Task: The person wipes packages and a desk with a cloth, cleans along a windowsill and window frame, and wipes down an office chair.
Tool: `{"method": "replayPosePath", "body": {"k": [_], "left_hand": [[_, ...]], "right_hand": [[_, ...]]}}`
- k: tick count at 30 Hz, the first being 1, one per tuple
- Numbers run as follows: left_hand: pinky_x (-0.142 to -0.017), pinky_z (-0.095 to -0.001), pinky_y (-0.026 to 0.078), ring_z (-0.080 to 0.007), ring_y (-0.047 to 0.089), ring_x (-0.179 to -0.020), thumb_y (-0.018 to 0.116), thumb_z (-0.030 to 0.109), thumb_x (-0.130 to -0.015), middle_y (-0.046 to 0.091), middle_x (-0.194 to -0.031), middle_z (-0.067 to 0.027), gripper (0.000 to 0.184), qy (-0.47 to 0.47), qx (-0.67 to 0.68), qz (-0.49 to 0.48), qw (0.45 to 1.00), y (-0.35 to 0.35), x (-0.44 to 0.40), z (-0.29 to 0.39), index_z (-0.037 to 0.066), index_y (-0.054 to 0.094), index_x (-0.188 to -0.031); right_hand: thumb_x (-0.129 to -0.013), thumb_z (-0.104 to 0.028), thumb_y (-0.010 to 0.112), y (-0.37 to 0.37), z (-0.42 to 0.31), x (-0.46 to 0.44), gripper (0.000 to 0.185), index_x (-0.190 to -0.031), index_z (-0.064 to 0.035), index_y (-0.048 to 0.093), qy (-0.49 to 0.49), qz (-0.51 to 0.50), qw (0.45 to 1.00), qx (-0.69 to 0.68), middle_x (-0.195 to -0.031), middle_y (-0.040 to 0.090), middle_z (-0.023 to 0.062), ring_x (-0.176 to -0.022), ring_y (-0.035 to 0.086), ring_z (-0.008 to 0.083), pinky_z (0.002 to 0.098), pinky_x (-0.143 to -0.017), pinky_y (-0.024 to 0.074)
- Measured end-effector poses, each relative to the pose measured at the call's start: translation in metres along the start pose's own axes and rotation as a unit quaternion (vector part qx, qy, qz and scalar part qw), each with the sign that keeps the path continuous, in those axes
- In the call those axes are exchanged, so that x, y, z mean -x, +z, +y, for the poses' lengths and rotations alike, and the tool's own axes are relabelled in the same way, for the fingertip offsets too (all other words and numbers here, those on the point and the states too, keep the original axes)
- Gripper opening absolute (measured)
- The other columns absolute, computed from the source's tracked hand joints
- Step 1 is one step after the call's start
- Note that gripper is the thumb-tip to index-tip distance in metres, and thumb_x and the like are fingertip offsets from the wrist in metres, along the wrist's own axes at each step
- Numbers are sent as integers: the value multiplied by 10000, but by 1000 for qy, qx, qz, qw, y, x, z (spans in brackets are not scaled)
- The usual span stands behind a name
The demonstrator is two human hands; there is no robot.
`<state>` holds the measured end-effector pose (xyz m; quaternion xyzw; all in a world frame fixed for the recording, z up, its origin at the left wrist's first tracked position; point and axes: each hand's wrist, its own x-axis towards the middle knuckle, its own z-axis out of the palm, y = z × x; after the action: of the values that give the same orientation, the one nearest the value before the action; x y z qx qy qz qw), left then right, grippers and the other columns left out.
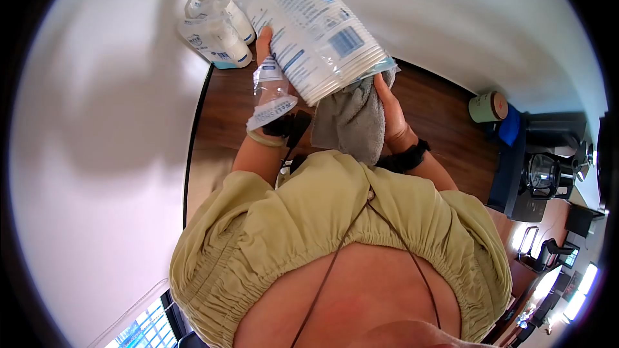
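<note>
A clear plastic pack [316,32] of white, ridged, stacked items, printed in blue with a barcode, is held up in front of me, tilted. My left hand [263,48] grips its left side, the thumb on the front and the other fingers hidden behind it. The loose, crumpled end of the wrapper [271,93] hangs over that wrist. At the pack's lower right corner, my right hand [392,109] holds a grey towel [351,122], which drapes down below the pack. The thumb shows; its other fingers are mostly hidden.
More white plastic packs [219,32] stand in the corner at the left wall. Under my hands is a dark wooden surface [438,113]. A pale green canister [488,107] stands to the right, near a coffee maker with a glass jug [543,174].
</note>
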<state>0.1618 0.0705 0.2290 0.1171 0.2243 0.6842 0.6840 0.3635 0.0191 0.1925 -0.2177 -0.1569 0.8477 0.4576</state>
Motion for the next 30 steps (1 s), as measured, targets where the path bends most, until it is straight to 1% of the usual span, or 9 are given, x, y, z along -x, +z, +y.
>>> {"method": "replayPosePath", "body": {"k": [5, 9, 11, 13, 16, 20, 23, 28, 30], "left_hand": [[-841, -303, 474, -154, 548, -980, 625, 188, -878, 553, -1116, -92, 468, 251, -175, -17, 952, 10, 6, -22, -11, 424, -1250], [-877, -289, 430, -152, 530, -969, 655, 122, -869, 551, -1111, -90, 446, 331, -283, -25, 900, 8, 4, -34, -17, 411, -1216], [-879, -285, 441, -152, 532, -999, 655, 81, -857, 540, -1124, -101, 458, 277, -306, -32, 910, 6, 8, -42, -13, 392, -1221], [-911, -305, 441, -165, 531, -1044, 637, 125, -876, 533, -1201, -112, 470, 267, -333, -71, 902, -4, 10, -53, 1, 400, -1262], [-912, -360, 477, -214, 535, -1107, 553, 314, -931, 498, -1300, -125, 509, 149, -119, -99, 977, -14, 6, -56, 27, 401, -1324], [-969, -416, 443, -289, 520, -1137, 453, 599, -895, 496, -1292, -149, 755, -118, 37, -149, 981, 4, 18, -13, 31, 353, -1380], [-979, -415, 439, -292, 520, -1145, 452, 557, -917, 498, -1294, -151, 705, -8, -20, -115, 993, -20, 0, -13, 35, 355, -1381], [-1014, -387, 423, -245, 517, -1180, 466, 434, -957, 525, -1306, -94, 549, 10, 69, -89, 994, -10, 19, -12, 55, 420, -1351], [-1021, -391, 415, -240, 519, -1179, 486, 435, -946, 533, -1301, -86, 545, 1, 97, -65, 993, -14, 10, -22, 57, 441, -1335]], "right_hand": [[-999, -332, 426, 8, 1, 2, 415, -1281, -36, 494, -41, 108, 991, 63, -1199, 576, 76, -1063, 555, 191, 344, -931, 451], [-969, -193, 514, 9, -4, -3, 303, -1204, -3, 534, -359, 111, 859, 348, -1198, 561, 85, -1036, 556, 178, 314, -901, 453], [-827, 5, 547, 20, -18, -12, 406, -1231, -38, 536, -421, 51, 677, 602, -1317, 501, 90, -1216, 464, 264, 438, -992, 366], [-716, 69, 547, 62, -33, -14, 558, -1256, -73, 536, -417, 43, 339, 843, -1376, 462, 79, -1306, 386, 305, 504, -1030, 300], [-558, 107, 510, 62, -27, -15, 724, -1254, -85, 568, -416, -69, 438, 794, -1413, 433, 93, -1381, 264, 348, 531, -1079, 184], [-626, 38, 590, 27, 0, -1, 594, -1204, -99, 613, -380, -116, 355, 847, -1429, 420, 59, -1362, 298, 334, 521, -1060, 252], [-673, 15, 608, 5, 6, 3, 544, -1204, -99, 614, -432, -48, 487, 758, -1430, 413, 95, -1353, 304, 357, 479, -1078, 266], [-930, -16, 485, -8, -2, 13, 408, -1337, 8, 460, -303, 4, 884, 356, -1400, 444, 81, -1290, 372, 208, 316, -1057, 295], [-950, -27, 464, -9, 1, 12, 352, -1299, 12, 488, -333, 61, 877, 340, -1328, 494, 64, -1240, 418, 169, 309, -1039, 321]]}}
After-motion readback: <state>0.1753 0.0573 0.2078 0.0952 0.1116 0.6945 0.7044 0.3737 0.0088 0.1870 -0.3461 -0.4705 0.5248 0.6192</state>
